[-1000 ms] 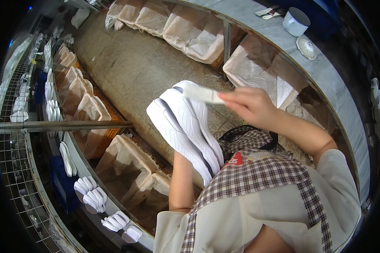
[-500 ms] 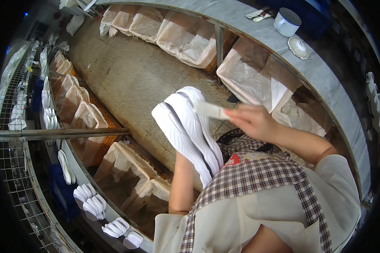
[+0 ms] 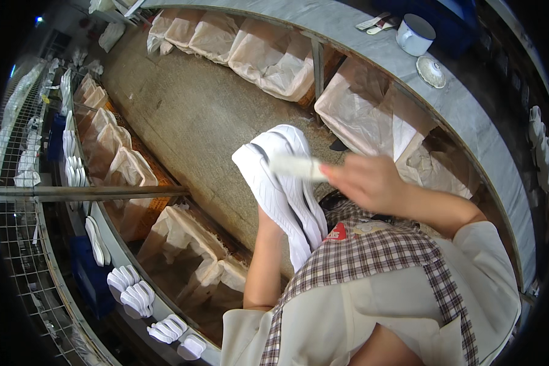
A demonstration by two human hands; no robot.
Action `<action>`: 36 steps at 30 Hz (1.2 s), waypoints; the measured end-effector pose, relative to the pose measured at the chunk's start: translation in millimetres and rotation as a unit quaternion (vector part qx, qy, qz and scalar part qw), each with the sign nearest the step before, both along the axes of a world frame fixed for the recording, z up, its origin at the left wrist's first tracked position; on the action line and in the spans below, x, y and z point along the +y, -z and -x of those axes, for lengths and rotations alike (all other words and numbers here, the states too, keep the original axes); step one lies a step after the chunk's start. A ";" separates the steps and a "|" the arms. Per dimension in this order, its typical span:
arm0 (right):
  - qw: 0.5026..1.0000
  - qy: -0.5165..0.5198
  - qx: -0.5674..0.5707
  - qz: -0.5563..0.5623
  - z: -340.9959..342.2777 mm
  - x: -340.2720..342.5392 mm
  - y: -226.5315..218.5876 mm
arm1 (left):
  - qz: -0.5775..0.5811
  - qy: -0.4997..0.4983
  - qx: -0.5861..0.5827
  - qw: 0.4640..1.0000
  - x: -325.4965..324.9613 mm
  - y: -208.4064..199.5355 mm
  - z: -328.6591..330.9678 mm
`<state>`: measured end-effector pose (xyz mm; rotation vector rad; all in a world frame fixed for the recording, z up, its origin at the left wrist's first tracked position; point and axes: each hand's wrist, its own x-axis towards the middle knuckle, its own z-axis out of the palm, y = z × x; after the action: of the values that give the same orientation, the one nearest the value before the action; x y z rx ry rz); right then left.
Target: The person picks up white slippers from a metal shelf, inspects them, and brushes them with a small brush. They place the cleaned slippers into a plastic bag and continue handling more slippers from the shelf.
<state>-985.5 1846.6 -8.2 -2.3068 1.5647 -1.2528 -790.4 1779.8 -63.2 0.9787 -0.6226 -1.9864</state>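
Note:
Two white shoe soles (image 3: 280,183) stand side by side, tilted, in front of my chest. Behind them my left hand (image 3: 268,221) holds them up; its fingers are hidden by the soles. Pinched in my right hand (image 3: 369,180) is a pale, flat brush (image 3: 296,166), blurred by motion. Its broad end lies across the upper part of the soles; whether it touches them I cannot tell. A checked apron (image 3: 360,250) covers my front, just below the soles.
Bins lined with pale plastic (image 3: 271,58) line both sides of the floor aisle. Several white soles (image 3: 137,296) rest on the left ledge beside a wire rack (image 3: 21,244). On the marble-look counter (image 3: 470,116) stand a white enamel mug (image 3: 415,35) and a lid (image 3: 431,72).
The soles have shifted slightly right and turned a little. The brush has moved left across their upper part, with my right hand still around it.

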 end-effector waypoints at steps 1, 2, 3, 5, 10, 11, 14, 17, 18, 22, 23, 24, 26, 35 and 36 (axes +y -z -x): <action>0.999 -0.036 0.004 0.014 1.4 -0.2 0.3 | -0.041 -0.020 -0.019 0.999 0.2 -1.3 -0.4; 0.999 -0.029 0.011 0.030 3.6 -0.7 3.1 | -0.019 -0.010 -0.007 1.000 1.7 -1.8 0.1; 1.000 0.005 0.009 -0.003 5.1 1.5 5.7 | 0.003 0.017 -0.056 0.998 1.3 -1.4 0.8; 0.997 0.057 0.007 -0.051 10.7 0.3 14.8 | 0.064 0.044 0.010 0.997 2.3 1.0 2.2; 0.996 -0.037 -0.013 -0.081 4.1 9.2 6.4 | 0.039 0.036 0.016 0.998 0.4 12.7 -4.5; 0.993 0.009 -0.018 -0.114 2.6 3.9 -2.8 | 0.014 0.036 -0.002 0.999 -0.4 16.1 -8.4; 0.945 0.158 -0.086 -0.274 13.6 -31.2 -29.6 | 0.174 0.123 -0.085 0.973 -4.3 28.8 -15.1; 0.995 0.064 -0.077 -0.022 14.3 -30.5 -38.4 | 0.157 0.117 -0.088 0.977 -10.5 35.0 -23.1; 0.999 0.001 -0.029 0.025 13.0 -24.2 -35.6 | 0.136 0.106 -0.067 0.983 -11.5 35.6 -25.9; 0.996 -0.058 0.072 0.010 0.3 -4.3 -5.4 | 0.179 0.132 -0.141 0.965 -15.0 39.2 -27.8; 0.996 -0.036 0.086 -0.017 0.7 -3.9 0.3 | 0.205 0.148 -0.148 0.956 -16.4 40.7 -28.5; 0.997 0.001 0.067 -0.040 -0.7 -1.2 1.7 | 0.220 0.092 -0.068 0.969 -16.7 43.1 -27.1; 0.998 -0.017 0.051 -0.015 -1.2 -1.7 -2.7 | 0.207 0.106 -0.107 0.967 -19.0 45.6 -30.0; 0.966 0.156 -0.097 -0.182 45.6 -60.7 -8.0 | 0.242 0.073 -0.133 0.958 -27.7 21.4 -22.7; 0.964 0.160 -0.113 -0.182 53.4 -57.6 2.8 | 0.141 -0.014 -0.064 0.988 -34.6 16.4 -18.7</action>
<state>-1038.9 1789.0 -11.1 -1.6786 1.9406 -1.1181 -771.7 1745.2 -79.6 0.9374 -0.9269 -1.7610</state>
